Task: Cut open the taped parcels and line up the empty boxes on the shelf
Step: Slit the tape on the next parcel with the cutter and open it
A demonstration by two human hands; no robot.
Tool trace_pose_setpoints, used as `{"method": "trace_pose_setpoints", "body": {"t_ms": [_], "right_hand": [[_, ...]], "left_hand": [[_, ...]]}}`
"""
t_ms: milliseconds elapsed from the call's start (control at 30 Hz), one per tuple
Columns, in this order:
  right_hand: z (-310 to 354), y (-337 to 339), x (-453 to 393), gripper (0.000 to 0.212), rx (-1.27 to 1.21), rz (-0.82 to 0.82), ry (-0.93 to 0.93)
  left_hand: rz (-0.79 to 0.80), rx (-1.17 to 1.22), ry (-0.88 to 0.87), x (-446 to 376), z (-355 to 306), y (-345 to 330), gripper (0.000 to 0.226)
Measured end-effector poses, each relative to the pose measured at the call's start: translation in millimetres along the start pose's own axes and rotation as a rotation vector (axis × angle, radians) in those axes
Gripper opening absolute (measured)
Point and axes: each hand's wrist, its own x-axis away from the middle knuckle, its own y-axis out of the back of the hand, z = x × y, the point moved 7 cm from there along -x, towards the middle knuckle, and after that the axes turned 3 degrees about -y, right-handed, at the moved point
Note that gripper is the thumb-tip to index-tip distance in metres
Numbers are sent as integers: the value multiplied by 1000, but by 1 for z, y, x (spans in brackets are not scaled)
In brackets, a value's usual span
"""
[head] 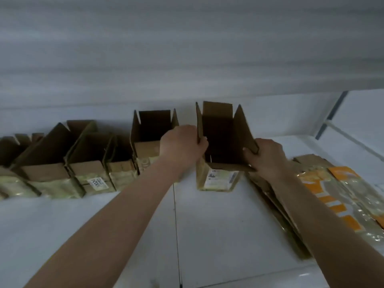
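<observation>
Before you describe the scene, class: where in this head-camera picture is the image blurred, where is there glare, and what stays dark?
Head view: the wall above the shelf is smeared by motion blur; glare glints on the taped orange packaging at right; the inside of the open box, held by the left hand and right hand, is in deep shadow; lighting is dim overall.

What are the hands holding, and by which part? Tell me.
The open box: left hand grips its left flap, right hand its right flap.
</observation>
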Motion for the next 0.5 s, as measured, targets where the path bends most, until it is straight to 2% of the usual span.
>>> {"method": "trace_pose_setpoints", "body": {"t_ms": [100,200,300,400,500], "right_hand": [[9,-26,-26,24,-73,57,0],[4,-64,-31,19,-243,235,-131],[-2,-85,-29,19,-342,297,-250],[6,-90,-36,19,-344,268,-256],[14,-93,-45,23,-331,258,-281]], "left_hand": [[-41,-150,41,-11,17,8,46],[-79,-77,72,-11,50,14,57],[32,-73,52,-3,77,8,66],[120,-194,11,2,94,-4,52],[65,-182,1,7,100,-7,31]]}}
